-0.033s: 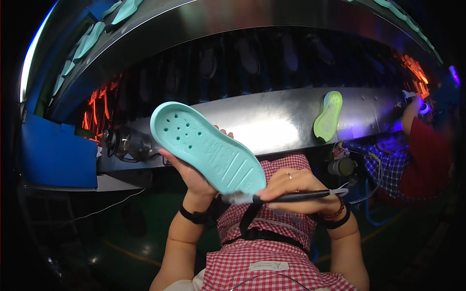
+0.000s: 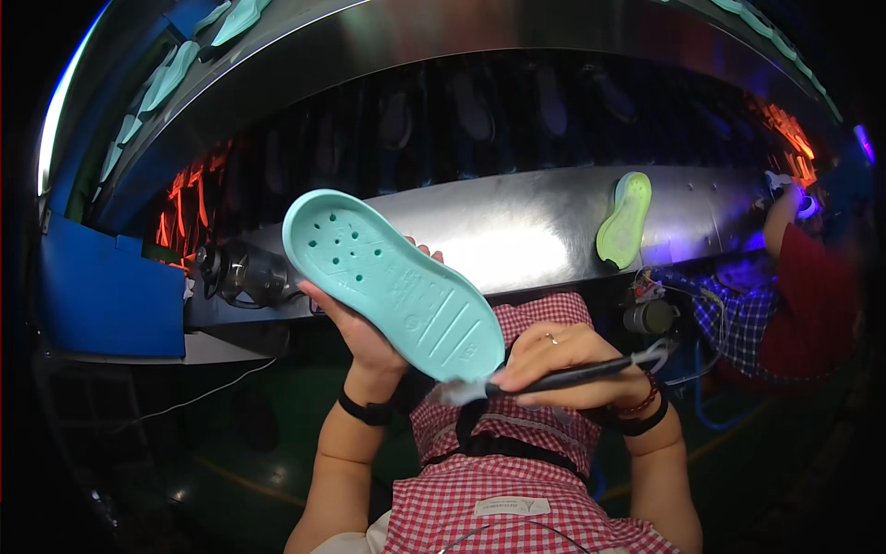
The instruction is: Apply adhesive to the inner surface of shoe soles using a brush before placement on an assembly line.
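Note:
My left hand (image 2: 362,343) grips a turquoise shoe sole (image 2: 392,282) from beneath and along its side, fingertips showing past the far edge. The sole's inner face is up, with several small holes in the wider end and raised bars toward the narrower end. Pinched in my right hand (image 2: 583,349) is a brush (image 2: 459,392) with a black handle and pale bristles. Its blurred bristles are at the sole's near, narrower end; whether they touch it I cannot tell.
A yellow-green sole (image 2: 626,222) lies on the metal ledge (image 2: 517,249). Left of my hands stands a dark, see-through jug (image 2: 254,277) beside a blue panel (image 2: 111,286). Dim soles show behind the ledge. A co-worker's arm (image 2: 783,217) reaches in at the right.
The brush's bristles have shifted slightly right and nearer to me. The sole has tilted a little in my left hand.

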A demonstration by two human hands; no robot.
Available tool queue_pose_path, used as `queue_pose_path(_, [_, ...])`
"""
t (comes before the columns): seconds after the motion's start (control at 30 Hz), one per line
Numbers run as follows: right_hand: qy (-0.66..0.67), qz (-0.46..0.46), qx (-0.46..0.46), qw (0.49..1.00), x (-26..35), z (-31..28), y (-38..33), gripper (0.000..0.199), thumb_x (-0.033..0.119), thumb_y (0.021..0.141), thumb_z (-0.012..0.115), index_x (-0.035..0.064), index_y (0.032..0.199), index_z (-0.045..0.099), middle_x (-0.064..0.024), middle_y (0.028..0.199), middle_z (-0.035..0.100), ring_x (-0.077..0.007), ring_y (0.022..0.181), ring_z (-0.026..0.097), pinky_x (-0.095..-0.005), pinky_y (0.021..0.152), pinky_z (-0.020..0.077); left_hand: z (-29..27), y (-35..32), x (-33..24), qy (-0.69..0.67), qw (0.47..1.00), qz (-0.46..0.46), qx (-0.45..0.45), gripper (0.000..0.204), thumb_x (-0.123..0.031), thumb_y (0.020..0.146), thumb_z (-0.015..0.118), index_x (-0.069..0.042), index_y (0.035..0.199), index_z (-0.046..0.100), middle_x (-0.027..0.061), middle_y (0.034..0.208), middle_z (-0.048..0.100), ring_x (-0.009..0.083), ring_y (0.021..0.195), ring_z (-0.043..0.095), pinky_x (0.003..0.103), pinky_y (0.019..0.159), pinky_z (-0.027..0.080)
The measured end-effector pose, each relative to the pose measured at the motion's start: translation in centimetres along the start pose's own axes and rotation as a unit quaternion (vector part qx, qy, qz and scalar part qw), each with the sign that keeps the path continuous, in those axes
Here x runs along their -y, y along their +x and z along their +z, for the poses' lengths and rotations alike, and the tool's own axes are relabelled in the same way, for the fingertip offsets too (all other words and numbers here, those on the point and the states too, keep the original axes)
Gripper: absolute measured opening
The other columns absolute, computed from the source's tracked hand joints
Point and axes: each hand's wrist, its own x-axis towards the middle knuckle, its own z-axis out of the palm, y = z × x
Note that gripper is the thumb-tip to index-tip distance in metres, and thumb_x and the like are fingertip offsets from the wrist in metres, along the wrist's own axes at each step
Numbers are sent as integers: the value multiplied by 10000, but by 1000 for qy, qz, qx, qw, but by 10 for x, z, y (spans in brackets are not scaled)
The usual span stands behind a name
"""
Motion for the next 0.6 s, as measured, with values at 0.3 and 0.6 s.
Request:
queue_pose_path(0.3, [419, 76, -210, 880, -29, 20, -3, 178, -15, 812, 553, -60, 983, 567, -203, 1009, 598, -249, 963, 590, -347, 882, 464, 17, -8, -2, -35, 997, -66, -25, 810, -665, 831, 238, -22, 1319, 311, 180, 1226, 459, 331, 1103, 471, 497, 968, 350])
queue_pose_path(0.6, [127, 39, -161, 978, -8, 27, 2, 187, -52, 732, 628, -21, 916, 638, -146, 971, 625, -179, 875, 602, -269, 786, 473, 2, -24, 20, -94, 989, -109, 29, 684, -528, 888, 269, -25, 1350, 245, 218, 1269, 419, 373, 1098, 488, 490, 935, 402])
